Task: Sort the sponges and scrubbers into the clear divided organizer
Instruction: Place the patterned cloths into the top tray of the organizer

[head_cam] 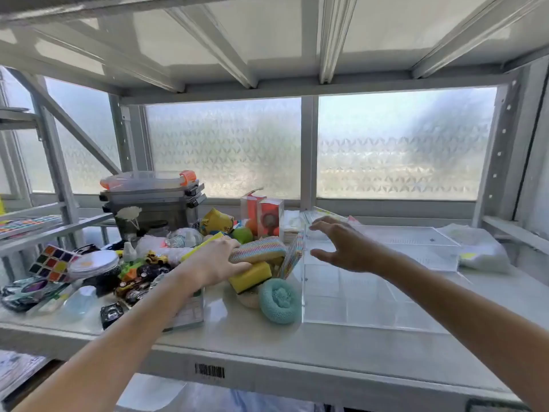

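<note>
Reaching into the pile, the left hand (218, 261) lies over the sponges with its fingers on the rainbow-striped scrubber pad (258, 250) and the yellow sponge (251, 275) under it; whether the fingers have closed on either one cannot be told, since the hand hides the contact. The right hand (341, 243) hovers with fingers spread wide and holds nothing, above the left wall of the clear divided organizer (368, 292). Just beside that wall, outside it, a second striped pad (292, 257) leans on edge and a teal round scrubber (279, 300) rests on the shelf (297, 346) against the organizer's corner. Through the clear walls, every compartment that can be seen looks empty, so by my reading the sorting has barely begun: all the sponges and scrubbers in view are yet to go in. Left of the pile lies unrelated clutter, including toy cars (139, 281) and a colour cube (53, 263).
</note>
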`<control>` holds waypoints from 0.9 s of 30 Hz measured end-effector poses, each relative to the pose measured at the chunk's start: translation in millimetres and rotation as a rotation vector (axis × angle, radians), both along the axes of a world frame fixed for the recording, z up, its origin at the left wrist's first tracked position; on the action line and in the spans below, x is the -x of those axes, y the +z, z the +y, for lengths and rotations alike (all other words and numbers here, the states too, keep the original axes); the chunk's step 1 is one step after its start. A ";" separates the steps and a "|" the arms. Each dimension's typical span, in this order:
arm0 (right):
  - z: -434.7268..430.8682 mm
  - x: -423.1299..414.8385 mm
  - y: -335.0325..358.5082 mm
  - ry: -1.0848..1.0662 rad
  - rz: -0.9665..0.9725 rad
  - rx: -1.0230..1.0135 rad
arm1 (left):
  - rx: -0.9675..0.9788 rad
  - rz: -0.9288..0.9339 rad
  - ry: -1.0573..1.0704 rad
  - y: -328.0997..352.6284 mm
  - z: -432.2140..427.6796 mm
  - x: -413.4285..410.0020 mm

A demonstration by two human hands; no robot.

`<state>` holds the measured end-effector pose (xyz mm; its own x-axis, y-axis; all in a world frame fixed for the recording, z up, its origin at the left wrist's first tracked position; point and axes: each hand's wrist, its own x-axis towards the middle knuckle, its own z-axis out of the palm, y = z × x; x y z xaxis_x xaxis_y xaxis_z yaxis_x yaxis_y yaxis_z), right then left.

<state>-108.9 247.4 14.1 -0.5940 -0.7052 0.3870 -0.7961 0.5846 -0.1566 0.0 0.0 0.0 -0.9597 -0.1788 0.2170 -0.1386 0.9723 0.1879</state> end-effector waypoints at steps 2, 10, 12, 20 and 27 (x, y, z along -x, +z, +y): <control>-17.3 0.6 1.8 0.066 0.021 -0.035 | 0.021 -0.039 -0.033 3.3 -0.4 5.1; -70.4 -5.9 1.7 -0.070 0.316 -0.454 | 0.419 0.014 -0.134 12.8 -0.9 7.6; -69.7 -3.3 12.1 0.029 0.398 -0.340 | 0.293 0.185 -0.089 22.3 -12.6 1.6; 66.5 32.1 99.2 0.052 0.244 0.442 | -0.406 0.576 -0.305 94.0 14.3 33.9; 160.1 68.6 79.0 -0.167 0.115 0.306 | -0.239 0.402 -0.479 58.1 108.3 118.7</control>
